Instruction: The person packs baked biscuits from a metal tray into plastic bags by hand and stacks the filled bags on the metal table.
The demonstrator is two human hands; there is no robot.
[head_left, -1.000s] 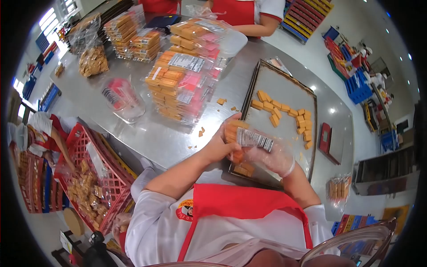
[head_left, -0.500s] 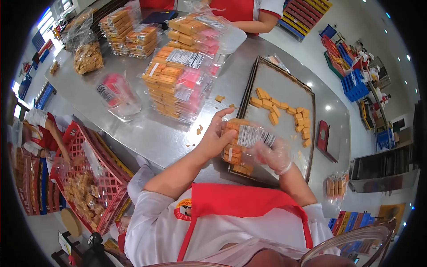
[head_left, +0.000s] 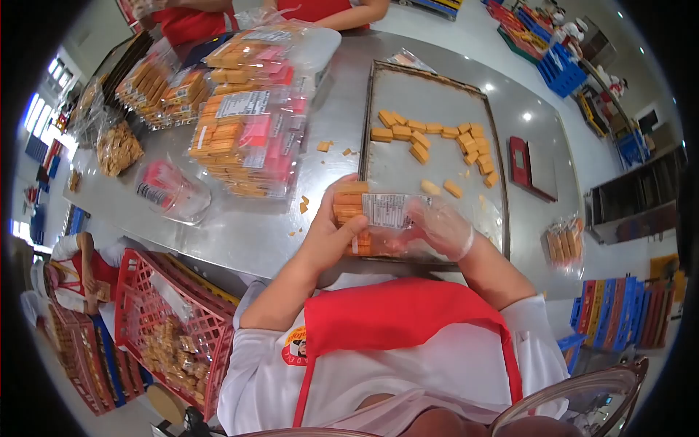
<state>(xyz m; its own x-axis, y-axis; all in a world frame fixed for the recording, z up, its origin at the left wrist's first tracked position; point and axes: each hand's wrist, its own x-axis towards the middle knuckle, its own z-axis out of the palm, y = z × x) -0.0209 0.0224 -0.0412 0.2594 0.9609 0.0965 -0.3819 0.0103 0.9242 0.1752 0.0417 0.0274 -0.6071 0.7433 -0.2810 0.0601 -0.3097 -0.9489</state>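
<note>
My bare left hand [head_left: 329,234] is wrapped around the filled end of a clear plastic bag of biscuits [head_left: 351,198], thumb across its front. Stacked orange-brown sticks show through the plastic, and a white printed label faces up. On the bag's loose end, my right hand [head_left: 443,224], in a clear glove, is closed with bent fingers; its fingertips are partly hidden. Both hands are over the near left part of a dark-rimmed metal tray [head_left: 429,87]. Loose biscuit sticks [head_left: 402,132] lie farther up that tray.
A tall stack of filled bags [head_left: 218,142] stands left of the tray, beside a pile of pink-labelled empty bags [head_left: 173,191]. Right of the tray are a dark red scale-like device [head_left: 520,164] and another filled bag [head_left: 564,242]. A red crate [head_left: 135,291] stands lower left. Co-workers are nearby.
The view has shifted, so the table contents appear farther left and higher. The bag has tilted flatter with its label turned more toward me. Both hands still hold it.
</note>
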